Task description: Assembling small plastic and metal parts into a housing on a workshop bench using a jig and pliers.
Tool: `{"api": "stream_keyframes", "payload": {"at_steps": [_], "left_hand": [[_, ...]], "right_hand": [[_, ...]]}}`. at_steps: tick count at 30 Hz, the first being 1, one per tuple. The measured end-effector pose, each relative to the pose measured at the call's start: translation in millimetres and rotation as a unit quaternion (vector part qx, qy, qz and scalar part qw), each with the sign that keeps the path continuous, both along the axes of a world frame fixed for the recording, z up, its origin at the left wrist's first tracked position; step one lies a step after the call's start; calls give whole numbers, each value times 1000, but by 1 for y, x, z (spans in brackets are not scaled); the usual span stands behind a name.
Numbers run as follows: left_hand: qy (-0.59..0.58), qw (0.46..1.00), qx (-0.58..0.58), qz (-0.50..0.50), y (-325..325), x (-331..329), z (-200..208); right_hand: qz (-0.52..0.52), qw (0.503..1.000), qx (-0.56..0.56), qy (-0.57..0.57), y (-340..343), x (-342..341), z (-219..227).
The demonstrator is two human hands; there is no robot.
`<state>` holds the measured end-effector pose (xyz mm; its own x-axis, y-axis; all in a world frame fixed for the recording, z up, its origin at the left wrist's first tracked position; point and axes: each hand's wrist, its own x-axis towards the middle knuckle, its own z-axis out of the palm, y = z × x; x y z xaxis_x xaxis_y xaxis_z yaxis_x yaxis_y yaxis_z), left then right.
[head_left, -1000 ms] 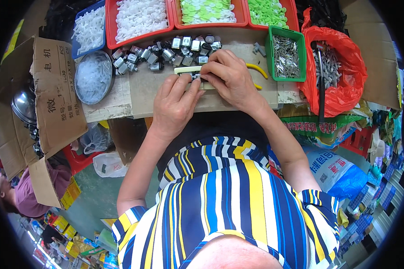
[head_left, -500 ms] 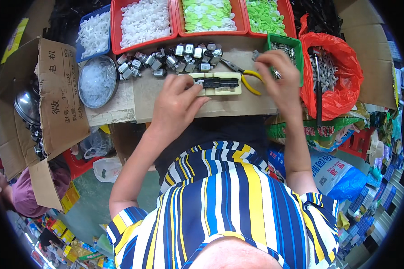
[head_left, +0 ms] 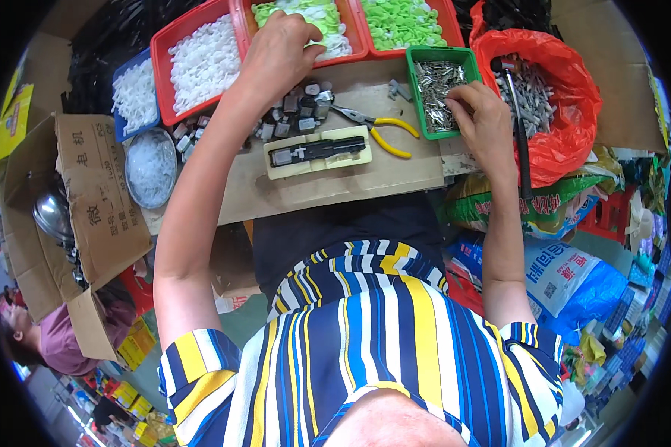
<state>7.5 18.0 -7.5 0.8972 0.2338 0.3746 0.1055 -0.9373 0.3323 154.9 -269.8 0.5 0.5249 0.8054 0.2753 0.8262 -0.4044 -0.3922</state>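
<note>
A cream fixture (head_left: 317,152) lies on the desk (head_left: 335,186) beside yellow-handled pliers (head_left: 380,128). The right hand (head_left: 483,119) pinches metal parts in the green tray (head_left: 438,89). Farther, the left hand (head_left: 279,46) curls into the red tray (head_left: 298,18) of pale green pieces; its grip cannot be determined.

We see yellow-handled pliers (head_left: 376,128) lying on the brown board (head_left: 328,186), just beside a cream jig (head_left: 318,153). A round metal bowl (head_left: 150,168) of clear pieces stands at the left, near an open cardboard box (head_left: 89,216). A red plastic bag (head_left: 555,104) holds metal parts at the right.
</note>
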Motion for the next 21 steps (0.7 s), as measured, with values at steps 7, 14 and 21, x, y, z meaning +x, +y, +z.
{"api": "stream_keyframes", "payload": {"at_steps": [7, 14, 21], "left_hand": [[39, 999, -5, -4, 4, 15, -7], [-56, 980, -188, 19, -11, -14, 10], [-40, 824, -560, 75, -60, -38, 31]], "right_hand": [[-41, 996, 54, 56, -5, -1, -2], [-74, 997, 11, 25, 1, -3, 0], [-90, 991, 52, 86, -2, -15, 13]]}}
